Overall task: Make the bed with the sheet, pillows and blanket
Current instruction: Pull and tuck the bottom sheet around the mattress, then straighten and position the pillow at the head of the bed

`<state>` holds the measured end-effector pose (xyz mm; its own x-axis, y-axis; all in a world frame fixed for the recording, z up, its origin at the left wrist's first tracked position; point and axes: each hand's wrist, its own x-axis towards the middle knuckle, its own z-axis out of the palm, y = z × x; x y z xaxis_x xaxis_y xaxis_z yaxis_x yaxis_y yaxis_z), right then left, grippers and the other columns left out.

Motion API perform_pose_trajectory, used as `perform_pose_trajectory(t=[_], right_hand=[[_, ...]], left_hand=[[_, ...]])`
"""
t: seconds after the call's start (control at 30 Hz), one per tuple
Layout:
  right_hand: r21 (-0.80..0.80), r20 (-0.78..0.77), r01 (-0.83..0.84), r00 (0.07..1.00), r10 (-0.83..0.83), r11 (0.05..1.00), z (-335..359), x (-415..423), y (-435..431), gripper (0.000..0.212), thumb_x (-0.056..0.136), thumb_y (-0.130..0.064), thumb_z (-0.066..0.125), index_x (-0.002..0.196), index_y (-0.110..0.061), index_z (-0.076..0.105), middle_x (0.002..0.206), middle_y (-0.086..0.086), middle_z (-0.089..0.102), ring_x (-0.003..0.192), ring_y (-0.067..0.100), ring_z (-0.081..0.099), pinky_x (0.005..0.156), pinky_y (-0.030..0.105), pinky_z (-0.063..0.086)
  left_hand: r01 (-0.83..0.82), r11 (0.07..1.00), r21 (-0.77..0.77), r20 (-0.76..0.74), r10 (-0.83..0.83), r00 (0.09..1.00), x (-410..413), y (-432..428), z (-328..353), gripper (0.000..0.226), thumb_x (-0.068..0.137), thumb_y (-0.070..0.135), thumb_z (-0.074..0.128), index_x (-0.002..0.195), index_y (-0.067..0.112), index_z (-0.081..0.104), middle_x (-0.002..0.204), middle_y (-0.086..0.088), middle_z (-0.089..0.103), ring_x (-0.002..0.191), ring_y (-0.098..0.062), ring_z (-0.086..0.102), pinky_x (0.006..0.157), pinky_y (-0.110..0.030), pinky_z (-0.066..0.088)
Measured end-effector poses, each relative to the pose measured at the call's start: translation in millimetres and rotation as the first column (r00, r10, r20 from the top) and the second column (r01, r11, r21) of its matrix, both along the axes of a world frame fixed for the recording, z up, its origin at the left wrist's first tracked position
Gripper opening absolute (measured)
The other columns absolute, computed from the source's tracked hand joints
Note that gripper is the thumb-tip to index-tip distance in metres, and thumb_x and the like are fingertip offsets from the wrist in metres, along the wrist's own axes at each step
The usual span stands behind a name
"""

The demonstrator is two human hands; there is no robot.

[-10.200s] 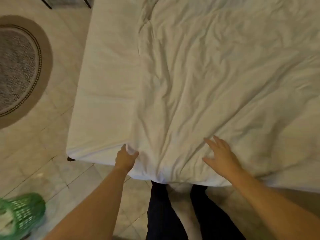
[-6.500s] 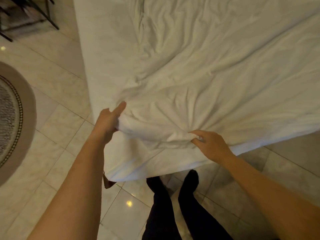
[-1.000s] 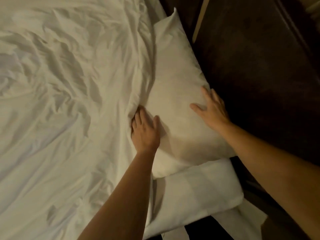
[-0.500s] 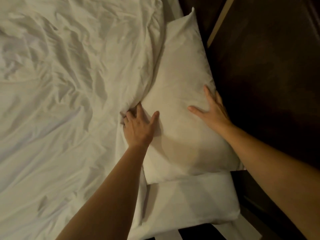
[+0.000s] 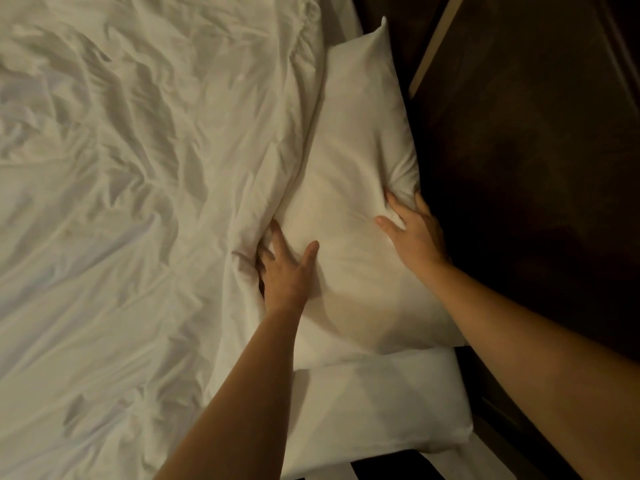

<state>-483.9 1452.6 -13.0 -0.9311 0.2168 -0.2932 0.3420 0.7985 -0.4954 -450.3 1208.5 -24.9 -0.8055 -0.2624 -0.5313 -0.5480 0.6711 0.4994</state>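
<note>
A white pillow [image 5: 360,161] lies along the head of the bed, against the dark headboard [image 5: 526,161]. My left hand [image 5: 287,271] presses flat on the pillow's left side, its outer fingers tucked into the fold where the crumpled white blanket [image 5: 131,209] meets the pillow. My right hand [image 5: 414,233] grips the pillow's right edge by the headboard, and creases radiate from its fingers. A second white pillow [image 5: 374,414] lies nearer to me, partly under the first one's end. The sheet is hidden under the blanket.
The dark wooden headboard and wall fill the right side, with a pale wooden strip [image 5: 433,46] at the top. A dark gap [image 5: 388,467] shows below the near pillow. The blanket covers the whole left half of the view.
Earlier I was pulling the blanket at the foot of the bed. Over the last second my right hand went from lying flat on the pillow to gripping its edge; the left hand stayed put.
</note>
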Motion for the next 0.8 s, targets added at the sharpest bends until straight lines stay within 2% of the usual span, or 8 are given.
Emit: perform_pose_trajectory(t=[0.1,0.2,0.3,0.4,0.5,0.6,0.7,0.8], right_hand=[[-0.025,-0.095,0.014,0.995,-0.017,1.000,-0.3,4.7,-3.7,0.037,0.099,-0.046,0.059,0.137,-0.043,0.061,0.160,0.013,0.038,0.128,0.037,0.055,0.098,0.038,0.048],[-0.095,-0.154,0.039,0.987,-0.054,0.995,13.0,12.0,-7.5,0.033,0.101,-0.036,0.060,0.133,-0.033,0.067,0.152,0.011,0.051,0.127,0.032,0.058,0.098,0.035,0.048],[-0.190,-0.229,0.085,0.965,-0.129,0.978,36.6,21.7,-8.8,0.029,0.102,-0.028,0.061,0.129,-0.022,0.071,0.130,0.008,0.069,0.115,0.025,0.065,0.091,0.032,0.051],[-0.298,-0.252,0.143,0.942,-0.223,0.944,69.5,29.9,-12.9,0.029,0.103,-0.030,0.059,0.128,-0.019,0.072,0.118,0.008,0.074,0.107,0.015,0.066,0.089,0.030,0.054],[-0.308,-0.271,0.166,0.929,-0.253,0.937,104.7,38.6,-16.1,0.031,0.104,-0.033,0.057,0.128,-0.021,0.071,0.118,0.004,0.075,0.106,0.008,0.065,0.089,0.025,0.052],[-0.284,-0.306,0.205,0.906,-0.291,0.937,141.2,47.9,-16.5,0.033,0.105,-0.038,0.054,0.130,-0.024,0.070,0.117,0.003,0.075,0.108,0.018,0.069,0.090,0.034,0.056],[-0.235,-0.333,0.217,0.898,-0.288,0.948,176.1,60.0,-18.5,0.034,0.106,-0.040,0.051,0.131,-0.028,0.069,0.115,0.004,0.076,0.104,0.023,0.069,0.085,0.037,0.056],[-0.163,-0.357,0.224,0.895,-0.269,0.961,209.0,75.2,-26.7,0.034,0.106,-0.042,0.048,0.132,-0.032,0.067,0.114,0.007,0.075,0.103,0.030,0.068,0.084,0.040,0.055]], left_hand=[[0.062,0.992,-0.106,-0.089,-0.072,0.993,0.1,9.1,-7.0,0.068,0.102,0.065,0.033,0.163,0.043,0.012,0.171,-0.013,0.013,0.148,-0.039,0.034,0.121,-0.052,0.032],[0.052,0.987,-0.151,-0.146,-0.075,0.986,3.6,24.1,4.6,0.054,0.110,0.048,0.031,0.160,0.030,0.033,0.165,-0.011,0.034,0.140,-0.036,0.045,0.120,-0.045,0.034],[-0.016,0.998,-0.064,-0.163,0.005,0.987,7.4,25.0,25.2,0.054,0.109,0.051,0.031,0.156,0.027,0.044,0.143,-0.015,0.060,0.132,-0.035,0.054,0.114,-0.045,0.041],[-0.006,1.000,-0.013,-0.246,0.002,0.969,12.7,24.9,54.6,0.055,0.109,0.052,0.028,0.144,0.022,0.058,0.113,-0.009,0.073,0.110,-0.029,0.067,0.101,-0.040,0.052],[-0.026,0.998,0.063,-0.288,0.043,0.957,20.1,26.4,88.8,0.053,0.108,0.051,0.029,0.127,0.019,0.067,0.097,0.000,0.074,0.094,-0.022,0.070,0.091,-0.040,0.056],[-0.018,0.985,0.170,-0.302,0.070,0.951,30.5,27.8,123.5,0.053,0.110,0.049,0.031,0.115,0.012,0.068,0.092,0.002,0.073,0.086,-0.015,0.069,0.082,-0.035,0.055],[-0.003,0.981,0.195,-0.332,0.069,0.941,42.8,30.8,166.0,0.042,0.111,0.041,0.035,0.096,0.017,0.065,0.078,0.009,0.065,0.072,-0.003,0.059,0.069,-0.028,0.040],[0.002,0.968,0.252,-0.336,0.086,0.938,52.2,27.5,203.3,0.042,0.111,0.041,0.035,0.088,0.020,0.063,0.077,0.009,0.065,0.070,-0.001,0.059,0.065,-0.023,0.040]])
